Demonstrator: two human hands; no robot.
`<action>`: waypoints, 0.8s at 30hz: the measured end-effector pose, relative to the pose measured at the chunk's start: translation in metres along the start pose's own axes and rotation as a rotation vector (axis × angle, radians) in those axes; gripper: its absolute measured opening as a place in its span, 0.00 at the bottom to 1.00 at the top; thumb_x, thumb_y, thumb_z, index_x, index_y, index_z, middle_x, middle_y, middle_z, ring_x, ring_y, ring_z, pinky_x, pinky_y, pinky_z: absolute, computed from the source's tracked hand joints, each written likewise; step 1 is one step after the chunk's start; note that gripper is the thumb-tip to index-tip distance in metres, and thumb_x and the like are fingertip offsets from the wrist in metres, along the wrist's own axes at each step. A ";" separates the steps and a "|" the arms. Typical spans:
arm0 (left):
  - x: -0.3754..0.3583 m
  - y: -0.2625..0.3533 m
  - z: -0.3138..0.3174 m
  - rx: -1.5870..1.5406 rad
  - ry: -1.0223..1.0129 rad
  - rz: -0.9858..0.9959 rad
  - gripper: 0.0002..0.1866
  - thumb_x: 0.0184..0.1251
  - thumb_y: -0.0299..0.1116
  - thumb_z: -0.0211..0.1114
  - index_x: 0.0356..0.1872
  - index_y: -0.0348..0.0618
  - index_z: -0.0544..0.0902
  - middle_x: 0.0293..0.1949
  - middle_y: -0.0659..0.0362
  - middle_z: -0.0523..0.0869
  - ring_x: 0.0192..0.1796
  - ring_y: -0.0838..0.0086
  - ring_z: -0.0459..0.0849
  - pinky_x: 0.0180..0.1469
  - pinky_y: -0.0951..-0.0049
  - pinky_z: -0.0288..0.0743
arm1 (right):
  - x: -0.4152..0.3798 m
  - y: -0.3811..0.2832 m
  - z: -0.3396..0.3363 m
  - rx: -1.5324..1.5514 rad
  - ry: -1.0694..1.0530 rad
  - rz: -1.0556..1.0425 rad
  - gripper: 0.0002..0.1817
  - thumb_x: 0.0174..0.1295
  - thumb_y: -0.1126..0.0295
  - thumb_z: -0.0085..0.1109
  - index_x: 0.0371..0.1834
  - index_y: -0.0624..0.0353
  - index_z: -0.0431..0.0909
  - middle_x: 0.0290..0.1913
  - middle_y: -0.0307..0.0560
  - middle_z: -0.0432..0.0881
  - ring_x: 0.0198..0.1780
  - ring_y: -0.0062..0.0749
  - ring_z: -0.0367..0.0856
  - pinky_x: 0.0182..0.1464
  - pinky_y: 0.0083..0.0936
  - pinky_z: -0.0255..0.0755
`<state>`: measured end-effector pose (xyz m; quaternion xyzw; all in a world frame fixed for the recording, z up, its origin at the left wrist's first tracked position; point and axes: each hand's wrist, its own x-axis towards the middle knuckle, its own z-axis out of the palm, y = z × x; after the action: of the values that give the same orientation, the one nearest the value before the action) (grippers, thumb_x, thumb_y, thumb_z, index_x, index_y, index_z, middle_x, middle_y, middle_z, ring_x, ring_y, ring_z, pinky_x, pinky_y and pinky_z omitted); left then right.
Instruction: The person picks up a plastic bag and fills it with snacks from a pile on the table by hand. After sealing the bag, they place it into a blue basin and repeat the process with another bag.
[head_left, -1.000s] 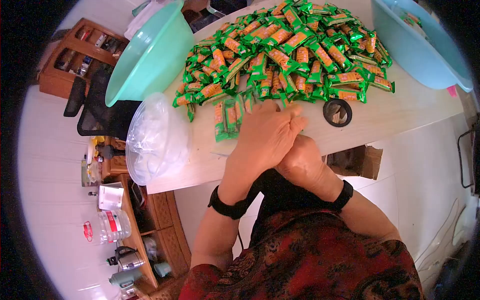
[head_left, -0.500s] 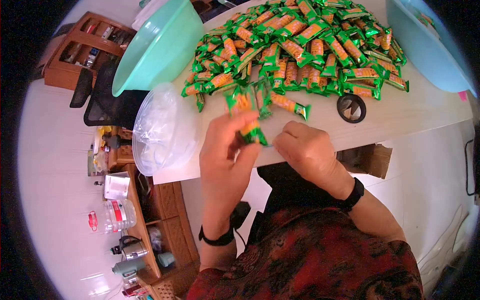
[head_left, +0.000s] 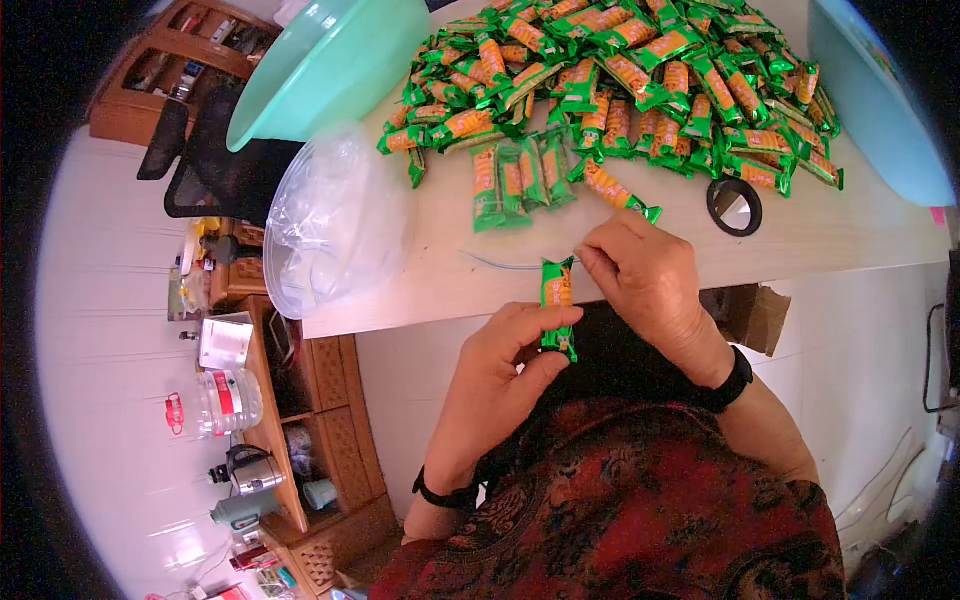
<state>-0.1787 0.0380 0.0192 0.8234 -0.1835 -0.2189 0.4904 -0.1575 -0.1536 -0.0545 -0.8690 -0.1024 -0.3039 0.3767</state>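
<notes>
My left hand (head_left: 505,375) pinches a small green-and-orange wrapped snack packet (head_left: 557,290) between thumb and fingers, held upright near the table's front edge. Its top end is at the mouth of a clear zip bag (head_left: 520,246), whose edge shows as a thin bluish line. Several similar packets (head_left: 508,180) lie side by side in the bag. My right hand (head_left: 645,265) is closed at the right end of the bag's mouth, fingertips pinching its edge. One loose packet (head_left: 615,190) lies just beyond the right hand.
A big heap of the same packets (head_left: 640,80) covers the table's far part. A clear bowl of plastic bags (head_left: 335,230) and a green basin (head_left: 310,80) stand left. A blue basin (head_left: 880,110) is at right, near a black tape roll (head_left: 735,207).
The left hand has moved right and down toward me with its packet, now held at the bag's mouth. The bag lies flatter on the table. The right hand has shifted slightly right.
</notes>
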 end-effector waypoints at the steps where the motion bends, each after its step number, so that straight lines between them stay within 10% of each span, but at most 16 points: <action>1: 0.002 0.000 0.002 -0.043 0.020 -0.001 0.23 0.56 0.13 0.62 0.54 0.41 0.81 0.46 0.58 0.79 0.49 0.75 0.79 0.52 0.77 0.73 | 0.000 -0.001 0.000 0.008 0.006 0.005 0.07 0.56 0.69 0.65 0.30 0.55 0.76 0.29 0.44 0.76 0.30 0.44 0.80 0.29 0.37 0.76; 18: 0.061 -0.015 0.016 0.689 0.621 0.422 0.13 0.54 0.19 0.67 0.42 0.40 0.83 0.40 0.49 0.83 0.41 0.56 0.84 0.42 0.64 0.78 | -0.001 0.001 -0.002 -0.011 -0.025 -0.052 0.06 0.57 0.70 0.63 0.29 0.54 0.75 0.28 0.44 0.73 0.28 0.43 0.79 0.26 0.37 0.75; 24: 0.080 -0.014 0.006 0.827 0.835 0.450 0.22 0.45 0.24 0.73 0.45 0.40 0.78 0.52 0.47 0.73 0.52 0.50 0.72 0.53 0.53 0.66 | -0.001 0.000 -0.003 -0.023 -0.036 -0.064 0.05 0.56 0.71 0.62 0.29 0.53 0.74 0.27 0.44 0.71 0.27 0.43 0.78 0.25 0.37 0.74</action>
<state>-0.1133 -0.0015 -0.0105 0.9021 -0.2149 0.3189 0.1959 -0.1593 -0.1558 -0.0541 -0.8750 -0.1336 -0.3011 0.3549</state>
